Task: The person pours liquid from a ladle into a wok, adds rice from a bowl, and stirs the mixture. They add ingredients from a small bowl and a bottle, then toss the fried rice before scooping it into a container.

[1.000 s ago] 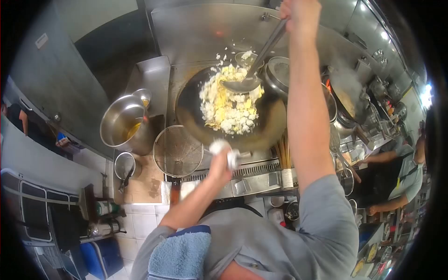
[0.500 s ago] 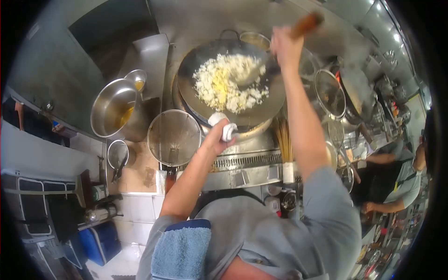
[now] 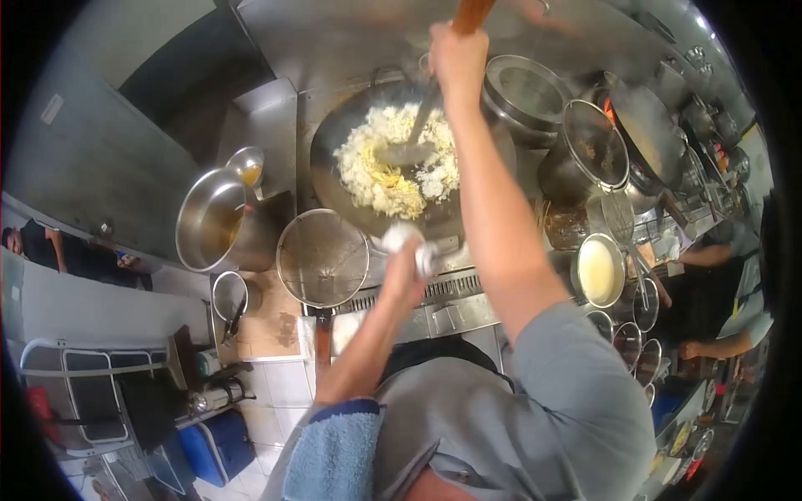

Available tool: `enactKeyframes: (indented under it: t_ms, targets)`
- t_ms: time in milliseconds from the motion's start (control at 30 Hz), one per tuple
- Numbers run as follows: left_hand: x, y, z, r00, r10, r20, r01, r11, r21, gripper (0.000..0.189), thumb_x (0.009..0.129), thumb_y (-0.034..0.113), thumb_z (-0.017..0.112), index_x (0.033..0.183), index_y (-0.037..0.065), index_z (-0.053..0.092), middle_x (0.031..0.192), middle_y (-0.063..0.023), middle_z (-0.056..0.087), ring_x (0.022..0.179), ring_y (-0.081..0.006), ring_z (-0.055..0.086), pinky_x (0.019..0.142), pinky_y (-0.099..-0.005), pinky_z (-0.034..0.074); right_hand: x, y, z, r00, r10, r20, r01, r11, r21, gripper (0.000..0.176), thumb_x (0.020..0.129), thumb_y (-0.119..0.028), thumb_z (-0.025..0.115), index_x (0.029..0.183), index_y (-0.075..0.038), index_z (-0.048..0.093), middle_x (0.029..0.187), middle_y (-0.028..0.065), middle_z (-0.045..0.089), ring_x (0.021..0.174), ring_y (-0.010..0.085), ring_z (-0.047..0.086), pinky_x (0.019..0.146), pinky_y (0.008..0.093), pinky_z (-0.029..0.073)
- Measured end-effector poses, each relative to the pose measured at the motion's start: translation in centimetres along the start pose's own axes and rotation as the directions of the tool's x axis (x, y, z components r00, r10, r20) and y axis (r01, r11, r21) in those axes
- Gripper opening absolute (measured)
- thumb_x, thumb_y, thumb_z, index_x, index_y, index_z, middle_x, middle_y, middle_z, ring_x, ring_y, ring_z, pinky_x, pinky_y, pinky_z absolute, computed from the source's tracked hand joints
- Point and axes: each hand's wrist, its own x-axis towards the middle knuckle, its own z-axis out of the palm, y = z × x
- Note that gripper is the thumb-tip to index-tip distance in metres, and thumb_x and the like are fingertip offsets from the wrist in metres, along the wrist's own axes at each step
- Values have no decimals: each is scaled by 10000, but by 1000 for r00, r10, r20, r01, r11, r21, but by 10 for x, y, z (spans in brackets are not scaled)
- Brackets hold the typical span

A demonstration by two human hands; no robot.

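Observation:
In the head view, my right hand is closed around the wooden handle of a long metal ladle. The ladle's head presses into white rice mixed with yellow egg, inside a large dark wok. At the wok's near side, my left hand is closed on a bunched white cloth. The cloth lies against the wok's near edge and hides what is under it. Some steam blurs the food.
Left of the wok stand a round strainer, a deep steel pot with yellow liquid and a small steel pot. Rightward are a lidded pot, another strainer and a bowl of pale yellow liquid. Another person's arm shows far right.
My right hand has swung left with the ladle, whose head now sits nearer the food's middle. The rice is spread differently. My view has shifted, showing more pots on the right.

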Motion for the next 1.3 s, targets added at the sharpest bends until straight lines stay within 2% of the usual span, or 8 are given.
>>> enactKeyframes:
  t_ms: [100,300,533,633,833,900,1067,1300]
  targets:
    - [-83,4,-1,999,-28,-38,25,997,-76,297,871,183,500,1161,133,464,973,-93,572,768,-199,608,602,-335,506,38,-57,-16,987,128,100,-145,973,182,282,762,-76,598,545,-81,419,441,-24,382,324,96,337,355,266,275]
    - [-22,13,15,989,-82,-125,76,996,-53,277,864,129,521,1133,79,474,967,-120,589,869,-220,584,658,-376,511,-45,-52,-14,998,-62,-6,58,964,-260,211,711,-119,564,656,75,499,516,130,474,505,177,459,531,377,413]
    - [-26,13,-11,996,-81,43,81,997,-4,186,866,158,504,1041,103,535,874,-72,600,734,-207,614,546,-295,498,-74,-102,-30,992,4,126,4,998,-62,284,777,-81,616,561,-104,433,466,-28,407,367,52,380,354,217,273]
    - [15,5,-8,1000,-21,17,21,1000,-14,180,886,174,488,1055,128,531,885,-69,588,764,-172,605,547,-315,490,-62,-34,5,962,-273,-25,249,908,-338,192,757,-119,614,631,0,532,509,44,502,438,141,468,434,302,353]
    - [-66,-13,-3,1000,-17,-6,16,991,-131,274,878,141,503,1143,161,436,984,-60,566,806,-183,600,539,-349,494,42,-158,21,984,-176,32,174,983,63,193,795,-102,553,620,-92,474,456,-36,381,327,103,365,308,272,275]
    - [-24,23,12,997,-39,-64,31,992,-119,186,878,193,522,1049,128,482,942,-44,581,872,-183,572,729,-425,469,44,-182,15,969,-147,198,98,966,239,219,797,-122,527,585,-106,471,437,-32,373,317,107,328,310,279,271]
    - [38,29,-4,998,-42,-52,40,999,-28,142,819,232,566,930,152,527,802,-10,598,729,-145,566,622,-351,445,-43,-48,-2,970,-41,241,14,993,113,253,829,-111,553,597,-83,455,454,-9,405,373,95,403,358,249,283]
    - [50,38,-13,986,-167,21,166,985,40,177,798,274,578,941,179,535,831,17,592,810,-139,550,664,-353,461,-29,-47,-58,980,-14,200,-4,996,93,263,792,-49,627,611,-100,443,459,-38,374,349,67,349,338,232,248]
